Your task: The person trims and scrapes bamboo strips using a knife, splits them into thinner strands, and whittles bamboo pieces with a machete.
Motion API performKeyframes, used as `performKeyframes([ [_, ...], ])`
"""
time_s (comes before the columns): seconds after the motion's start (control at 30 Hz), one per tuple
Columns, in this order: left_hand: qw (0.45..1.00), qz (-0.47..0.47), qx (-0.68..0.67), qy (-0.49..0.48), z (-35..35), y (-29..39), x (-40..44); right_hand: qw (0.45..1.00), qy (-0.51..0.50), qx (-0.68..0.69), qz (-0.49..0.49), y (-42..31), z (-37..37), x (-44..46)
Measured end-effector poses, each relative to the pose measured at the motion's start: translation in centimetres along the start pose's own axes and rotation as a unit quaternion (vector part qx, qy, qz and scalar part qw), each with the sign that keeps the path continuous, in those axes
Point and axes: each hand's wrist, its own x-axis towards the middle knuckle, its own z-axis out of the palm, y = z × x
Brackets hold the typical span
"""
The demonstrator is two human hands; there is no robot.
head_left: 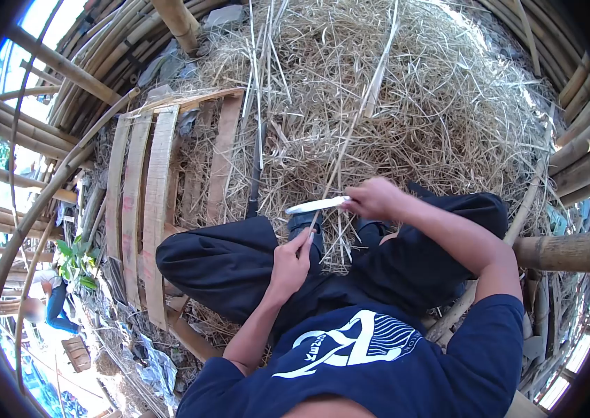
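Note:
A thin bamboo strip (341, 157) runs from my left hand (291, 262) up and away over the straw. The fingers of that hand are closed round its near end. My right hand (373, 198) is closed on the handle of a knife (314, 205), whose pale blade points left and crosses the strip just beyond my left hand. Whether the blade touches the strip cannot be made out. Both hands are between my bent knees, above my dark shoes.
Straw and thin shavings (448, 118) cover the ground ahead. A slatted wooden pallet (159, 167) lies at the left. Bamboo poles (563, 251) stand around, one close by my right knee. Another person (51, 299) is at the far left, beside a green plant (77, 263).

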Motion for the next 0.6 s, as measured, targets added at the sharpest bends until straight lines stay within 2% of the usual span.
performKeyframes([
  [0.03, 1.000, 0.014, -0.004, 0.007, 0.0, -0.3, -0.4, 0.999, -0.043, -0.023, 0.023, 2.0, -1.0, 0.7],
  [0.07, 1.000, 0.011, -0.001, 0.003, 0.0, -0.4, -1.1, 0.989, -0.028, -0.131, 0.069, 6.6, -0.3, 2.5],
  [0.1, 1.000, 0.011, -0.011, -0.004, 0.1, -0.4, -1.9, 0.963, 0.169, -0.040, 0.204, 10.7, -0.7, 2.6],
  [0.13, 1.000, 0.016, -0.018, -0.009, 0.0, -0.5, -2.2, 0.972, 0.121, -0.133, 0.148, 12.1, -3.0, 1.8],
  [0.17, 1.000, 0.019, -0.014, -0.008, -0.2, -0.6, -2.1, 0.970, 0.173, -0.095, 0.145, 12.7, -1.4, 2.2],
  [0.2, 1.000, 0.002, -0.015, -0.011, -0.3, -0.7, -2.0, 0.960, 0.238, -0.029, 0.141, 11.6, 0.0, 2.5],
  [0.27, 0.999, -0.027, -0.028, -0.018, 0.4, -0.7, -1.2, 0.950, 0.175, 0.161, 0.204, 9.0, 0.3, 3.1],
  [0.33, 0.998, -0.046, -0.036, -0.025, 0.7, -0.6, -1.4, 0.849, 0.102, 0.413, 0.315, 6.9, 0.9, 4.0],
  [0.37, 0.998, -0.041, -0.043, -0.023, 0.6, -0.8, -1.4, 0.922, 0.117, 0.307, 0.205, 5.9, 1.3, 3.8],
  [0.43, 0.998, -0.040, -0.048, -0.021, 0.2, -0.8, -1.6, 0.971, 0.102, 0.195, 0.095, 2.3, 1.2, 2.4],
  [0.47, 0.997, -0.050, -0.049, -0.021, -0.1, -0.4, -1.4, 0.973, 0.077, 0.194, 0.100, 0.2, 0.7, 1.4],
  [0.6, 0.997, -0.050, -0.045, -0.025, -0.8, -0.9, -1.5, 1.000, -0.020, 0.018, 0.013, -1.7, 1.0, 0.2],
])
